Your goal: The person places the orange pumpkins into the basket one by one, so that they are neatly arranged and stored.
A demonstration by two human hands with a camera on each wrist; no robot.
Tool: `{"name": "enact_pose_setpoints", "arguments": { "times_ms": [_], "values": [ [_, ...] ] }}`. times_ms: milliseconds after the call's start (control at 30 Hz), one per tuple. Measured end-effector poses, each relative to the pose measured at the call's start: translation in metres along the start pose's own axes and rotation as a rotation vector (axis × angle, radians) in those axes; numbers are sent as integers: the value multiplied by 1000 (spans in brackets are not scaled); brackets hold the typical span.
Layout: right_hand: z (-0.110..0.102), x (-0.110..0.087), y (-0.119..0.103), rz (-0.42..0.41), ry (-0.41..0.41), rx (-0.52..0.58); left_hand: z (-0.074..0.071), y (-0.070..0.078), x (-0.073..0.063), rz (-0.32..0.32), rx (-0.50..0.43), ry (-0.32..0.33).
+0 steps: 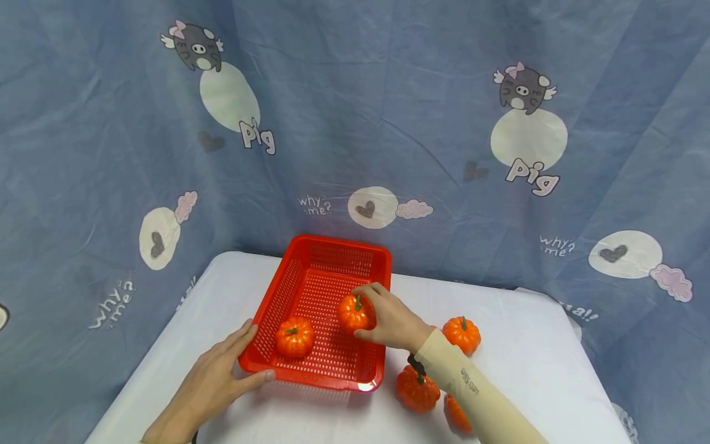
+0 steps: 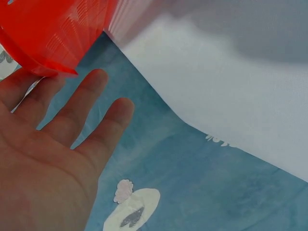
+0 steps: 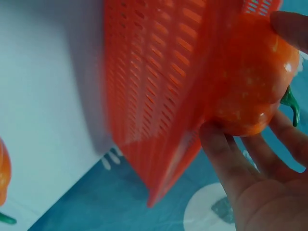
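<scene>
My right hand (image 1: 391,319) grips a small orange pumpkin (image 1: 355,313) with a green stem, over the right part of a red plastic basket (image 1: 333,377). In the right wrist view, thumb and fingers curl round that pumpkin (image 3: 257,72) beside the basket's slotted wall (image 3: 149,72). Inside the basket, at its near left, sits another pumpkin (image 1: 295,337). My left hand (image 1: 219,376) is spread at the basket's near left corner, thumb along the front rim. The left wrist view has its straight fingers right at the basket's rim (image 2: 48,67).
Right of the basket, several more pumpkins lie on the white table (image 1: 527,364), among them one at the back (image 1: 462,335) and one nearer (image 1: 418,389). The right sleeve (image 1: 477,388) partly covers others. A blue printed curtain (image 1: 444,246) hangs behind the table.
</scene>
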State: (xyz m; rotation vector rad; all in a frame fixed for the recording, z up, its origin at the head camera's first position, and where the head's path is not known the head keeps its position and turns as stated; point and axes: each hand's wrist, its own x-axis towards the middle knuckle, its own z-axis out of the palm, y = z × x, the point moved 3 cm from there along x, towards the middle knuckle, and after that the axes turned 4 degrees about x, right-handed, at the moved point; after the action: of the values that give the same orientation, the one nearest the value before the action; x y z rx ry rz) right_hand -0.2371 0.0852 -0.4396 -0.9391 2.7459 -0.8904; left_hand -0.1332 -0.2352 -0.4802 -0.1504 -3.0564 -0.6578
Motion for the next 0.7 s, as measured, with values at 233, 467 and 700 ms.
{"name": "enact_pose_setpoints", "arguments": {
  "times_ms": [233,467,700],
  "values": [
    [19,6,-2,10,-107,-42,1,0,0,-7,-2,-11],
    [37,10,-3,47,-209,-86,0,1,0,-25,-7,-31],
    [53,12,-7,2,-241,-261,0,1,-1,-7,-10,-12]
  ]
}}
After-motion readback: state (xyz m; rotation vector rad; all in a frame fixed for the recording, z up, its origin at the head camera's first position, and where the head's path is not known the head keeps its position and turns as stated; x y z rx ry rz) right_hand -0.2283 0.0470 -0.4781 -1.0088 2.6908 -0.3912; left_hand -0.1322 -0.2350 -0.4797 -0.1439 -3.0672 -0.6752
